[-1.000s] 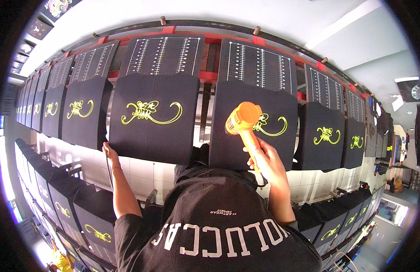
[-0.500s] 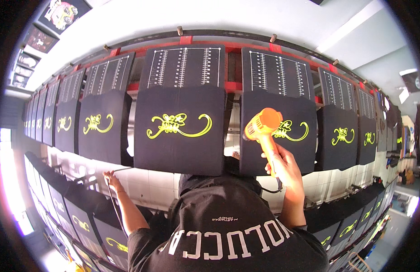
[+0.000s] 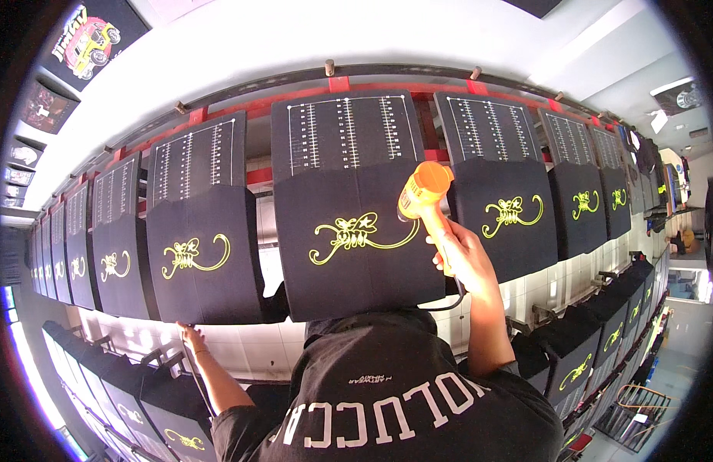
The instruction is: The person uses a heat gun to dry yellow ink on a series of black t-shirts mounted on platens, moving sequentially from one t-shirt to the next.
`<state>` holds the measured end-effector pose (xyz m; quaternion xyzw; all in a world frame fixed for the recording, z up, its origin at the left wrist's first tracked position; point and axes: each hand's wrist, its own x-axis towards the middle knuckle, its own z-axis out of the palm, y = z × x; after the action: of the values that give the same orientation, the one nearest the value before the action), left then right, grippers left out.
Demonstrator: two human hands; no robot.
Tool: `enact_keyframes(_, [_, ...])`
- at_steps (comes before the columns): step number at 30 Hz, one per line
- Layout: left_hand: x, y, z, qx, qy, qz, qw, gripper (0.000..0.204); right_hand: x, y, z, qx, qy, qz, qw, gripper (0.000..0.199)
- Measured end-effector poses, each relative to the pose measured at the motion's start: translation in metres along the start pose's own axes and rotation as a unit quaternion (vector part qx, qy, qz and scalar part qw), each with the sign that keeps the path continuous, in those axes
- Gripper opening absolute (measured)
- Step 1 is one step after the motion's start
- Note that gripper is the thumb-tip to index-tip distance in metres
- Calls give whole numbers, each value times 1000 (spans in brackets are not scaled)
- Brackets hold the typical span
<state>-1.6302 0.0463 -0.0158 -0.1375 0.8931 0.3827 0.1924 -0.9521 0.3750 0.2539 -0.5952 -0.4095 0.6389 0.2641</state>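
Observation:
My right hand [image 3: 470, 260] is closed around the handle of an orange heat gun [image 3: 429, 192]. Its dark nozzle tilts down and left over the right part of a black garment [image 3: 348, 289] stretched on a flat board, covering the end of a neon yellow line print [image 3: 352, 233]. A dark cord [image 3: 450, 306] hangs from the handle. Lower left, my left hand [image 3: 190, 337] is closed on a thin cable [image 3: 201, 385], below the front edge of a neighbouring board; its fingers are small and partly hidden.
More boards with black garments and the same yellow print [image 3: 188, 258] line both sides. A red frame [image 3: 260, 177] and dark rail [image 3: 402, 71] run behind them. A second row of boards [image 3: 183, 431] stands behind me. Printed dark panels [image 3: 87, 42] hang at upper left.
The heat gun has moved left, from over the right-hand board to the right part of the middle one. My view has turned left; my left hand has come slightly lower, still on the cable.

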Motion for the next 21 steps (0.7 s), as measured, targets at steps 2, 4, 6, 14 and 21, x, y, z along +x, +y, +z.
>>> enact_keyframes(2, [-21,2,44,20,34,-12,999,77,0,1,6,-10,6,-8,1000,45])
enact_keyframes(4, [-26,3,57,20,59,23,998,79,2,3,7,-12,3,-6,1000,46])
enact_keyframes(6, [-33,1,70,13,69,25,997,77,3,3,9,-16,3,4,1000,46])
enact_keyframes(14, [20,-26,81,367,153,138,907,47,4,6,0,-8,62,-17,998,38])
enact_keyframes(21, [1,-26,85,745,156,191,620,40,-9,16,-5,-19,56,-17,998,38])
